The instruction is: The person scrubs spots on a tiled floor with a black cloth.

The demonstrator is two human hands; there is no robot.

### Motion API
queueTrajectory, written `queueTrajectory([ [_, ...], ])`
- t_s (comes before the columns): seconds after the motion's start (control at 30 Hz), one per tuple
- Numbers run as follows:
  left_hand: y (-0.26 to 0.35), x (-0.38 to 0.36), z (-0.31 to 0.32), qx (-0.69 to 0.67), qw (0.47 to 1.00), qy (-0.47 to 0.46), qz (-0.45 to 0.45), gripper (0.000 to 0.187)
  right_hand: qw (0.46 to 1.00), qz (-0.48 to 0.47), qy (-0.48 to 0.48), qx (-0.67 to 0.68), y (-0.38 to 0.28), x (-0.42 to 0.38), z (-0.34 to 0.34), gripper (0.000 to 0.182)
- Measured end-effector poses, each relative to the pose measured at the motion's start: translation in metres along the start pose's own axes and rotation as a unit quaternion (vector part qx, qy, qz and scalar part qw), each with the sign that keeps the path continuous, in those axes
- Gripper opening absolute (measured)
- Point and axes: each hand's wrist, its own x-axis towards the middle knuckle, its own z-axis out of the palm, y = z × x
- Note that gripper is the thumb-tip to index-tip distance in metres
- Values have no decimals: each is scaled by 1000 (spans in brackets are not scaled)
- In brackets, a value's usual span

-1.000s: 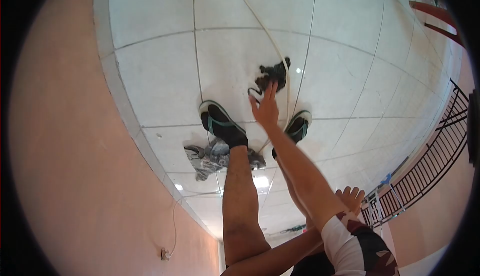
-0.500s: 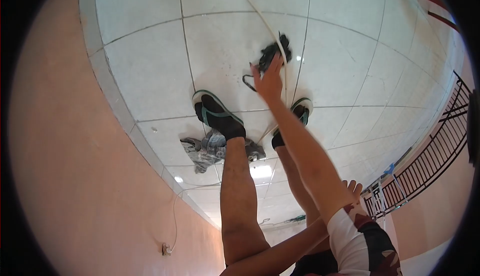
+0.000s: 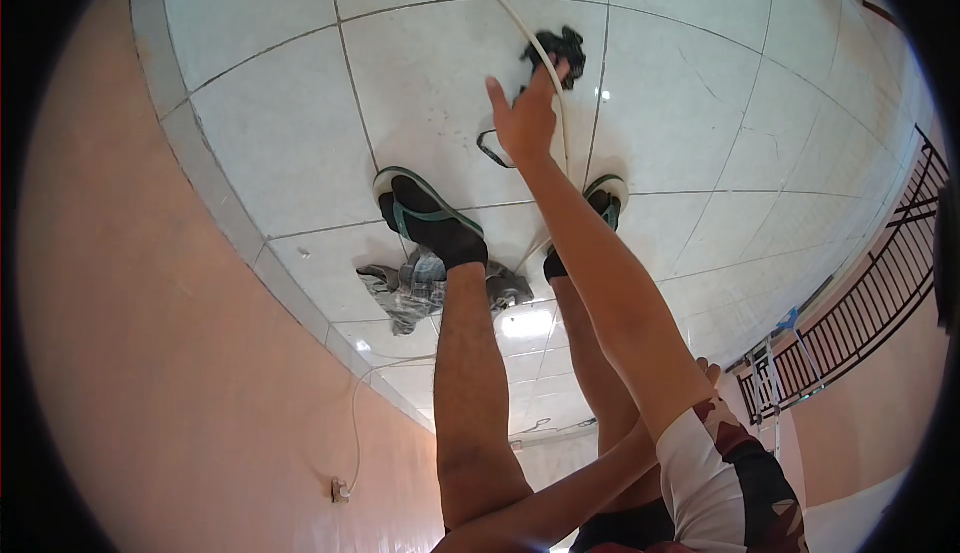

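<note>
My right hand (image 3: 528, 123) reaches down to the tiled floor with the thumb spread wide from the fingers. Its fingertips are at a crumpled black bundle (image 3: 562, 51), whose exact kind I cannot make out. Close to the wrist lies a thin black loop (image 3: 490, 149). A pale cable (image 3: 522, 25) runs over the bundle and past the hand. My left hand (image 3: 710, 371) is by my right upper arm, mostly hidden behind it; the fingers that show are stretched out and hold nothing visible.
My feet in green flip-flops (image 3: 428, 215) stand on either side of the cable. Behind them lies a crumpled grey plastic bag (image 3: 405, 291). A peach wall (image 3: 200, 353) with a plugged-in socket (image 3: 341, 491) rises left. Black railing (image 3: 850, 323) and a stepladder (image 3: 768, 383) are right.
My right hand has moved slightly up and left in view, its thumb now wider apart. The black bundle looks shifted and more bunched. My left hand is more covered by the right arm.
</note>
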Motion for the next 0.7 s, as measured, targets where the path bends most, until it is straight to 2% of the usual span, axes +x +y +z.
queueTrajectory([
  [0.03,-5,4,3,-1,1000,3,-3,37,998,47,-22,41,-28,16,-8,101],
  [0.1,-10,8,5,-3,1000,6,-5,35,992,-54,-110,6,-32,-10,-7,99],
  [0.13,-11,9,5,-3,1000,6,-6,34,974,-89,-208,-25,-32,-32,-14,100],
  [0.17,-8,9,-2,2,1000,7,-4,34,923,-104,-343,-138,-31,-49,-24,101],
  [0.2,-2,9,-14,-18,1000,1,3,32,933,-201,-282,-100,-5,-75,-23,100],
  [0.27,0,7,-19,-45,999,5,21,31,946,-92,-271,-151,40,-99,-26,99],
  [0.3,0,6,-18,-46,999,4,19,31,956,35,-242,-161,35,-92,-45,97],
  [0.37,-1,4,-15,-19,999,13,46,32,980,110,-119,-120,43,-77,-35,90],
  [0.4,-2,4,-18,-27,999,9,41,32,979,107,-121,-121,38,-69,-21,90],
  [0.47,-3,9,-32,-35,999,19,22,33,997,12,16,-72,14,-70,14,83],
  [0.5,0,7,-39,-40,999,24,5,33,985,34,-161,-47,-11,-73,7,81],
  [0.57,1,12,-46,-11,1000,15,3,33,940,-78,-323,-73,-40,-82,-11,84],
  [0.6,3,11,-49,-15,1000,-4,-11,33,941,-77,-321,-78,-29,-85,-11,84],
  [0.67,5,11,-50,-9,1000,-8,-19,33,973,-40,-199,-113,3,-84,-11,88],
  [0.7,6,9,-52,-10,1000,-6,-19,33,966,139,-202,-87,8,-70,-23,90],
])
